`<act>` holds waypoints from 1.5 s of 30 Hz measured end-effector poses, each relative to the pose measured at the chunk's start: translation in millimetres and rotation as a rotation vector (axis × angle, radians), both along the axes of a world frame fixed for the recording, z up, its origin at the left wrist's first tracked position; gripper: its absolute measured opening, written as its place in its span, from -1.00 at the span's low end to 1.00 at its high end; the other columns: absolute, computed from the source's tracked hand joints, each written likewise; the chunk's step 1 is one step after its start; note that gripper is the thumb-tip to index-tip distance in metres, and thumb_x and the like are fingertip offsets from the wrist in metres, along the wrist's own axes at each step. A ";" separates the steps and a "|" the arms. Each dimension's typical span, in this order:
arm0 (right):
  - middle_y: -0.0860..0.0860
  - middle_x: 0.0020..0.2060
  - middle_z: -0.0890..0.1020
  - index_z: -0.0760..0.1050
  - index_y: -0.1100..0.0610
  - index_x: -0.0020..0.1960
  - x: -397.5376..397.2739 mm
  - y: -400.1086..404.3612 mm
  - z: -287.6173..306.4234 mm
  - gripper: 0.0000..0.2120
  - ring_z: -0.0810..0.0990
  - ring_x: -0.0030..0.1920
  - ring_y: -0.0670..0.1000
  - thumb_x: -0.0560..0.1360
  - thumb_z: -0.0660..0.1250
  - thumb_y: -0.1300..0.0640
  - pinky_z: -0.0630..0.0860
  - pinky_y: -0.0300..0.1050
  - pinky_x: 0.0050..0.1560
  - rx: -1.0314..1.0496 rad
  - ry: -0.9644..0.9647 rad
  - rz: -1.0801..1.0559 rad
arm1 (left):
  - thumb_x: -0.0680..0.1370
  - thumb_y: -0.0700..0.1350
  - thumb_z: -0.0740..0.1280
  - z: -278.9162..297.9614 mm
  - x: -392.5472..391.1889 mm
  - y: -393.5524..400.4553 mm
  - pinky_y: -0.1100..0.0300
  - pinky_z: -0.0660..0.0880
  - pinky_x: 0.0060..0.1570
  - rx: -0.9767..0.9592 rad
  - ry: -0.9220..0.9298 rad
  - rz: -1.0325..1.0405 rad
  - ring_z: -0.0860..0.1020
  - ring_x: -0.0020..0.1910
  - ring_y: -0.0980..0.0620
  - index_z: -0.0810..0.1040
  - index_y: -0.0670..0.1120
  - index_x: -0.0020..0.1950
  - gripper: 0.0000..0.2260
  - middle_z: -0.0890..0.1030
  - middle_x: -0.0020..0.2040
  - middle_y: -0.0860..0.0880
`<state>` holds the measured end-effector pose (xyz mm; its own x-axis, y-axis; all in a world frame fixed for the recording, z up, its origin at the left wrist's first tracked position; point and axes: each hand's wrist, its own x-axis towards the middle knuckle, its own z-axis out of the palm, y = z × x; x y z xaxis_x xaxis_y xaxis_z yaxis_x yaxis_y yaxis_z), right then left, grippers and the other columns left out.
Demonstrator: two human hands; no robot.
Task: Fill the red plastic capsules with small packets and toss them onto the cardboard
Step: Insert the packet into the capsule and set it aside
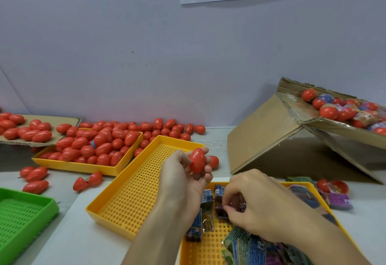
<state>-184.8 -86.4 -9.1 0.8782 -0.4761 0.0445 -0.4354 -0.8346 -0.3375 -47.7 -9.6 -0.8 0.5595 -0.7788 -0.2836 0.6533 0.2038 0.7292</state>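
Observation:
My left hand (183, 173) grips a closed red plastic capsule (197, 160) above the near corner of an empty yellow perforated tray (133, 198). My right hand (257, 204) reaches down into a second yellow tray (205, 250) of small coloured packets (244, 246), its fingertips pinching a dark packet (221, 212). A flat piece of cardboard (69, 119) at the far left carries several red capsules (31, 132). Another yellow tray (83, 167) behind it is heaped with more red capsules (98, 145).
A tilted cardboard box (271, 137) at the right holds capsules and packets. Loose capsules lie along the wall and by a green tray (25, 216) at the lower left. An open capsule (334, 186) and purple packets (338, 201) lie right of the packet tray.

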 end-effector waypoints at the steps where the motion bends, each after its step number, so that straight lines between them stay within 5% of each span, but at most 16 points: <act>1: -0.20 -0.23 0.58 0.62 -0.10 -0.13 -0.4 -0.1 0.3 -0.86 0.54 -0.17 -0.18 0.51 0.34 -0.12 0.47 -0.29 -0.25 0.006 -0.007 -0.001 | 0.48 -0.28 0.10 -0.2 0.5 -0.3 0.20 0.45 -0.36 0.002 -0.003 0.000 0.45 -0.32 -0.03 0.56 -0.36 0.08 -0.68 0.55 -0.25 -0.21; 11: -0.22 -0.22 0.61 0.67 -0.12 -0.17 -3.1 -8.9 -7.4 -0.91 0.55 -0.11 -0.23 0.51 0.43 -0.01 0.43 -0.25 -0.28 0.159 0.009 -0.026 | 0.43 -0.27 0.13 -0.3 0.8 -0.2 0.19 0.45 -0.32 0.007 -0.017 -0.014 0.47 -0.32 -0.03 0.57 -0.36 0.07 -0.67 0.56 -0.25 -0.20; 15: -0.30 -0.14 0.59 0.58 -0.09 -0.24 -6.2 -16.7 -9.0 -0.80 0.55 -0.08 -0.25 0.56 0.37 0.07 0.47 -0.31 -0.15 0.217 -0.280 -0.089 | 0.40 -0.27 0.14 0.2 1.4 0.3 0.17 0.41 -0.32 -0.001 -0.072 -0.043 0.44 -0.36 -0.03 0.54 -0.33 0.06 -0.68 0.54 -0.31 -0.16; 20: -0.17 -0.21 0.70 0.61 -0.02 -0.11 -4.5 -22.4 -13.6 -0.83 0.67 -0.17 -0.18 0.58 0.34 0.21 0.55 -0.35 -0.12 0.393 -0.690 -0.264 | 0.42 -0.19 0.34 2.9 2.1 1.5 0.19 0.24 -0.46 0.065 -0.381 -0.175 0.31 -0.46 0.03 0.51 -0.15 -0.16 -0.95 0.44 -0.35 -0.07; 24: -0.05 -0.21 0.72 0.65 0.03 -0.04 0.7 -22.1 -17.1 -0.88 0.69 -0.20 -0.07 0.57 0.36 0.20 0.58 -0.27 -0.20 0.560 -0.802 -0.320 | 0.44 -0.08 0.51 -7.5 -1.0 0.8 0.29 0.31 -0.49 0.226 -0.731 -0.221 0.37 -0.50 0.12 0.64 -0.14 -0.20 -0.85 0.46 -0.41 0.04; 28: -0.05 -0.22 0.73 0.66 0.04 -0.03 2.3 -18.6 -15.5 -0.89 0.69 -0.21 -0.11 0.55 0.38 0.20 0.51 -0.39 -0.28 0.622 -0.822 -0.265 | 0.40 -0.05 0.57 -9.6 -7.5 -0.3 0.43 0.45 -0.45 0.194 -0.884 -0.162 0.57 -0.40 0.26 0.71 -0.04 -0.16 -0.89 0.64 -0.35 0.14; 34: -0.03 -0.19 0.74 0.65 -0.01 0.01 3.0 -18.7 -16.0 -0.85 0.68 -0.21 -0.11 0.57 0.36 0.20 0.52 -0.29 -0.28 0.704 -0.818 -0.268 | 0.43 -0.10 0.55 -9.9 -8.9 -2.7 0.39 0.48 -0.40 0.213 -0.985 -0.128 0.56 -0.36 0.23 0.67 -0.04 -0.32 -0.85 0.64 -0.34 0.09; 40: -0.01 -0.14 0.73 0.71 -0.03 -0.04 2.8 -18.1 -14.1 -0.71 0.68 -0.09 -0.09 0.46 0.32 -0.17 0.56 -0.23 -0.18 0.769 -0.774 -0.205 | 0.40 -0.10 0.58 -12.9 -7.4 -5.1 0.39 0.42 -0.42 0.262 -1.179 0.034 0.50 -0.41 0.21 0.64 -0.08 -0.33 -0.83 0.56 -0.43 0.10; 45: 0.00 -0.22 0.71 0.71 0.02 -0.11 0.0 -19.7 -14.0 -0.67 0.66 -0.16 -0.12 0.36 0.35 -0.19 0.54 -0.28 -0.21 0.704 -0.763 -0.206 | 0.36 0.01 0.58 -11.8 -7.1 -3.5 0.33 0.49 -0.38 0.215 -1.129 -0.033 0.54 -0.36 0.16 0.65 -0.07 -0.33 -0.80 0.62 -0.35 0.03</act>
<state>-184.8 -106.0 -23.1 0.6332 -0.7460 0.2063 -0.0155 -0.2787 -0.9602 -54.8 -13.1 -12.6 0.5589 -0.7943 0.2381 -0.3925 -0.0005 0.9198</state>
